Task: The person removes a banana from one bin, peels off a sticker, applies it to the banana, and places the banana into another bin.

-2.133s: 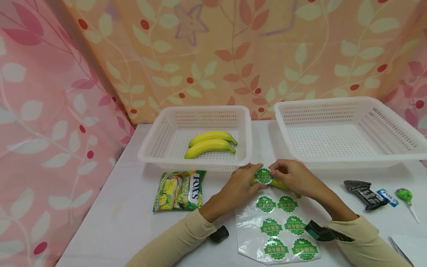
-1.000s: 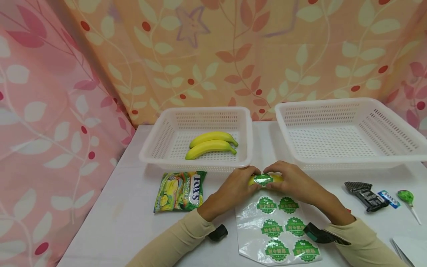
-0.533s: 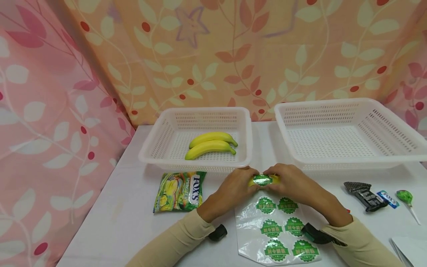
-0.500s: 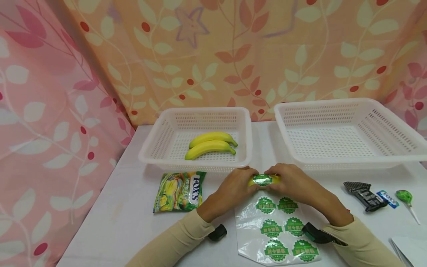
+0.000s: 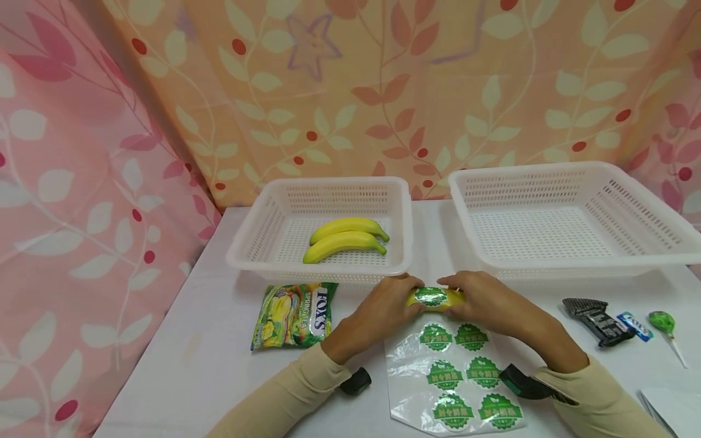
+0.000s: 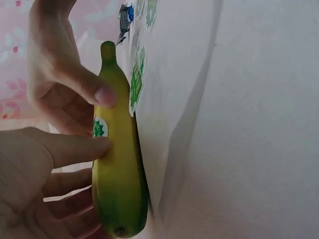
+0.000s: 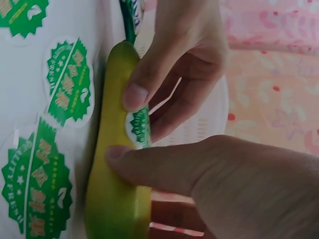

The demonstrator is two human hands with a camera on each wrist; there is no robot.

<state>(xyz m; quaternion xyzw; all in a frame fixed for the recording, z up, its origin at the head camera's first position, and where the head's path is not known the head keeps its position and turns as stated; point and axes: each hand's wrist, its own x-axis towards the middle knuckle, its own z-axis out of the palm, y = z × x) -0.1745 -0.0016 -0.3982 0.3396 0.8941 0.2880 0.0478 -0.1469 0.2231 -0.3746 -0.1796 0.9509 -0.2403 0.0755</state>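
Note:
A yellow-green banana [image 5: 436,298] lies on the white table, just beyond a sticker sheet [image 5: 454,377], with both hands gripping it. My left hand [image 5: 408,301] holds its left end and my right hand [image 5: 452,302] holds its right end. A round green sticker [image 5: 431,297] sits on the peel between them. In the left wrist view the banana [image 6: 118,169] shows that sticker [image 6: 99,128] beside both thumbs. The right wrist view shows the banana [image 7: 110,169] with both thumbs pressing on it next to the sticker [image 7: 140,126].
A white basket [image 5: 257,243] at the back left holds two bananas [image 5: 345,236]. An empty white basket [image 5: 652,219] stands at the back right. A green candy bag [image 5: 294,313] lies to the left. A black tool [image 5: 594,316], a small blue packet [image 5: 635,325] and a lollipop [image 5: 664,322] lie to the right.
The right hand held the sticker above the banana 2.1 s ago; now it lies flat on the peel. Both hands have closed in round the banana.

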